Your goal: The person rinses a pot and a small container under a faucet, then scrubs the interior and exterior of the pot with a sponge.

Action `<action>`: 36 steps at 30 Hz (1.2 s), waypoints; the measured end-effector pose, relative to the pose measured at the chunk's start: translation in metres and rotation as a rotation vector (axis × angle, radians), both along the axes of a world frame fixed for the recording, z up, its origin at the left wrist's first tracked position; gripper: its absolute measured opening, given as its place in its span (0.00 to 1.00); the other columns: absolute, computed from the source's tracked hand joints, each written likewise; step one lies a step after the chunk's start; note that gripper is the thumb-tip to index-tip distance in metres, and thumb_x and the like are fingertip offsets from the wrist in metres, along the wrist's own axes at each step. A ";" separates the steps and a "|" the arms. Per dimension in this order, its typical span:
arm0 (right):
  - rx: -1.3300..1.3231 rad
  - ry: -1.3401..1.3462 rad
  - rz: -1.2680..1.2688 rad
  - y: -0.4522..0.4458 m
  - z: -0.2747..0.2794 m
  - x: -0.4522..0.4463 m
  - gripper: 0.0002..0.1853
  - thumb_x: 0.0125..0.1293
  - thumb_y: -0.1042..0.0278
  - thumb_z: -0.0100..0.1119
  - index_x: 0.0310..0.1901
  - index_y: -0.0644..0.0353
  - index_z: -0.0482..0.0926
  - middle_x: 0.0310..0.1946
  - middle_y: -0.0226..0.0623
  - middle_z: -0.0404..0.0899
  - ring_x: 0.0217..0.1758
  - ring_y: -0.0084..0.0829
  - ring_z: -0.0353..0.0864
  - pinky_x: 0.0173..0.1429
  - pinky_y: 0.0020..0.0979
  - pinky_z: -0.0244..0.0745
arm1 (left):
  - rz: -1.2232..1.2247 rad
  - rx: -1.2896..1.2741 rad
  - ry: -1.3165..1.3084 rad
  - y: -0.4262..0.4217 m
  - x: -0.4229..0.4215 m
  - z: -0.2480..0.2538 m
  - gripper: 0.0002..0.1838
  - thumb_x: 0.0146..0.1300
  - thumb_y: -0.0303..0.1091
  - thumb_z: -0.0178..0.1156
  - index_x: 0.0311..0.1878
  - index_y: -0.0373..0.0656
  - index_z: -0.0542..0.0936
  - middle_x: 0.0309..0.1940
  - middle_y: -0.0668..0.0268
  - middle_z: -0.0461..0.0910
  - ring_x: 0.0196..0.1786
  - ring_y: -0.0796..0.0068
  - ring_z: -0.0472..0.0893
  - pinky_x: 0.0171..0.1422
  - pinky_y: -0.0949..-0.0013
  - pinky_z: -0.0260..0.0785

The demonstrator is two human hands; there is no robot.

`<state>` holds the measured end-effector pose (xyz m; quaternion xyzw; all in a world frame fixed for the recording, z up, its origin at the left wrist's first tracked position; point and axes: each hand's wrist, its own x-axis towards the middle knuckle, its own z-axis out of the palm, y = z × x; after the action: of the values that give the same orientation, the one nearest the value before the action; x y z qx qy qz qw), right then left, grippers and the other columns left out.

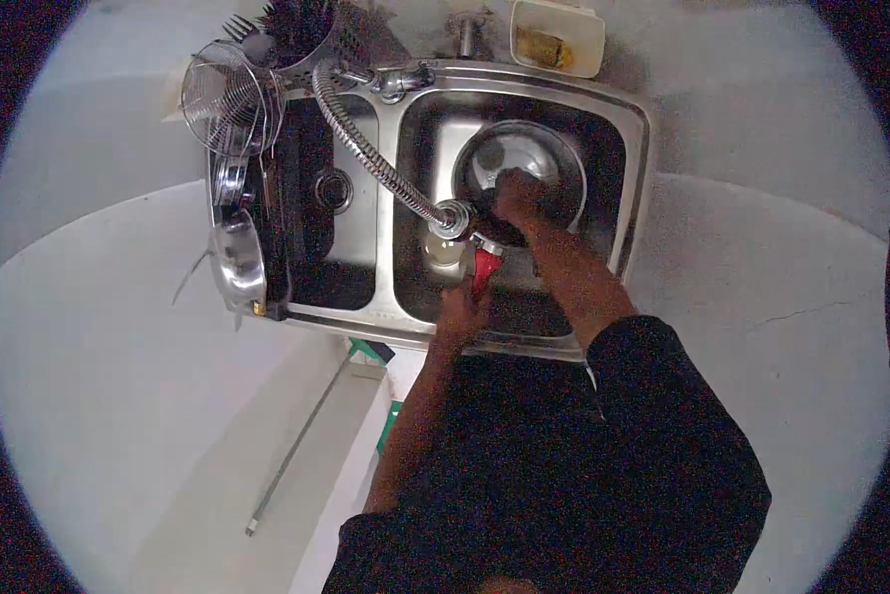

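Note:
In the right basin of the steel sink (398, 238) is a round shiny metal pan (567, 163), tilted. A red handle (486, 269) joins its near side. My left hand (461, 309) is wrapped round this handle at the basin's front. My right hand (517, 198) is closed and reaches over the inside of the pan, close to its surface; whatever its fingers hold is hidden. The spout head (450, 220) of a coiled metal faucet hose (366, 148) hangs just left of the pan. Below the spout, a pale round patch shows on the basin floor.
A second basin (351, 243) lies to the left. Along its outer side stand wire strainers (229, 97) and a metal bowl (239, 259). Behind are a utensil holder (301, 69) with forks and a white tub (586, 45) with a yellowish sponge-like item. A thin pole (301, 445) leans below left.

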<state>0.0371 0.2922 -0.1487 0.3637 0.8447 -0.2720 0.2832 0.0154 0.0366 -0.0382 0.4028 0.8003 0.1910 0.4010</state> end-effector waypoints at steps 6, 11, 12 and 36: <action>0.190 0.280 -0.224 -0.012 -0.053 -0.037 0.29 0.54 0.53 0.62 0.57 0.57 0.74 0.56 0.47 0.75 0.59 0.48 0.77 0.62 0.50 0.72 | 0.060 -0.091 0.027 -0.012 0.010 -0.024 0.27 0.59 0.40 0.62 0.59 0.38 0.70 0.33 0.46 0.81 0.41 0.39 0.80 0.46 0.43 0.71; 0.350 0.384 -0.371 0.029 -0.103 -0.040 0.28 0.55 0.53 0.62 0.55 0.58 0.75 0.54 0.48 0.76 0.58 0.49 0.77 0.62 0.49 0.72 | 0.065 0.000 -0.051 -0.008 0.002 -0.004 0.26 0.59 0.38 0.62 0.60 0.39 0.70 0.33 0.46 0.81 0.38 0.41 0.81 0.43 0.47 0.73; 0.343 0.351 -0.372 0.040 -0.104 -0.036 0.27 0.55 0.53 0.62 0.55 0.58 0.75 0.54 0.49 0.76 0.58 0.49 0.77 0.62 0.49 0.72 | 0.024 0.020 -0.011 -0.005 0.002 0.002 0.26 0.59 0.38 0.61 0.59 0.40 0.71 0.33 0.46 0.81 0.37 0.41 0.81 0.43 0.47 0.73; 0.172 0.570 -0.676 -0.006 0.072 0.037 0.26 0.59 0.53 0.63 0.52 0.65 0.78 0.49 0.57 0.79 0.54 0.54 0.79 0.61 0.46 0.72 | 0.145 0.133 -0.124 0.012 -0.002 0.029 0.15 0.62 0.42 0.61 0.42 0.39 0.78 0.33 0.48 0.81 0.40 0.47 0.82 0.43 0.51 0.73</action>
<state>0.0743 0.2864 -0.0763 0.5521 0.7422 -0.3673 -0.0967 0.0134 0.0489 -0.0097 0.3568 0.7865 0.2971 0.4072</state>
